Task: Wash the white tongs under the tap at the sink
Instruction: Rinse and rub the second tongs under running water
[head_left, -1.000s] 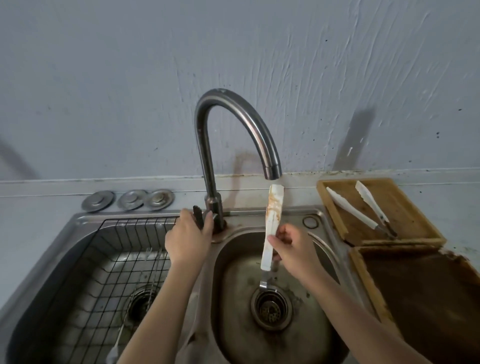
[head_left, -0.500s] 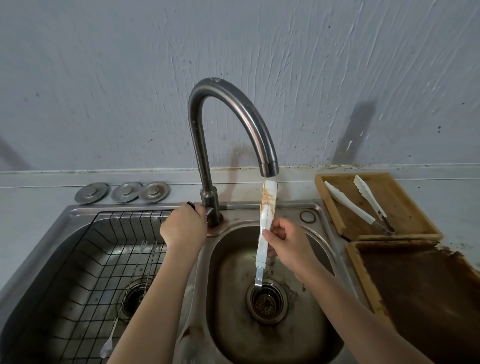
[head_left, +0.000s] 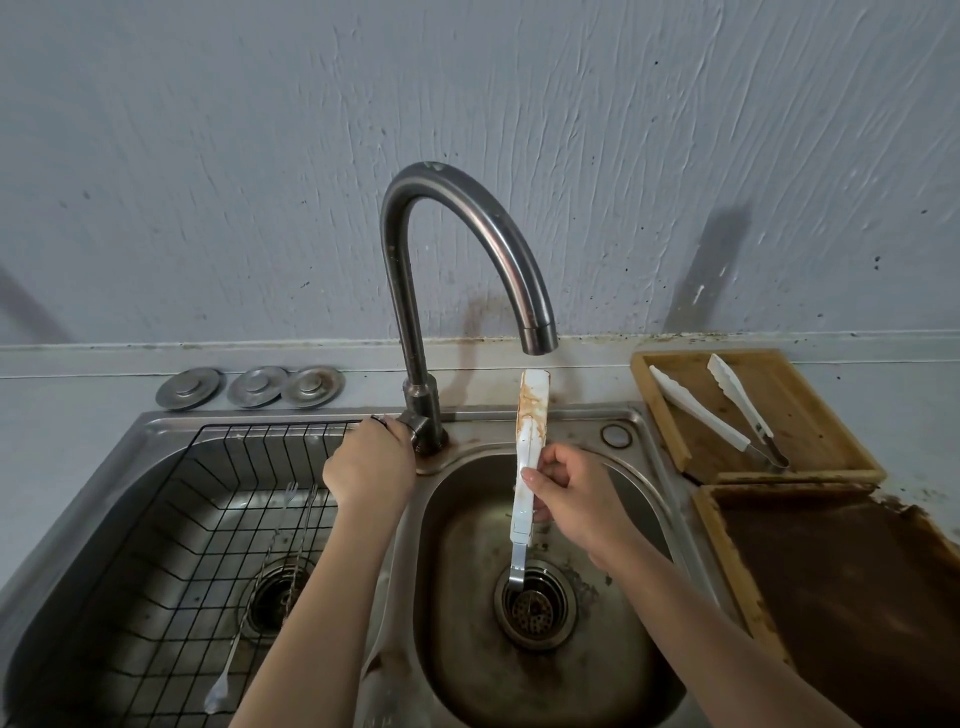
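Under spout (head_left: 540, 338), R hand (head_left: 576, 499) pinches stained tongs (head_left: 529, 457) upright, ready for rinse. L hand (head_left: 369, 462) wraps tap lever; no water visible.

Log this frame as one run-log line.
left hand: on tap handle | right hand: holds stained white tongs upright under spout | water: none visible | basin: right

White tongs (head_left: 529, 457), brown-stained at top end, upright under the tap (head_left: 467, 249) spout, metal hinge end down over sink (head_left: 644, 431) drain.
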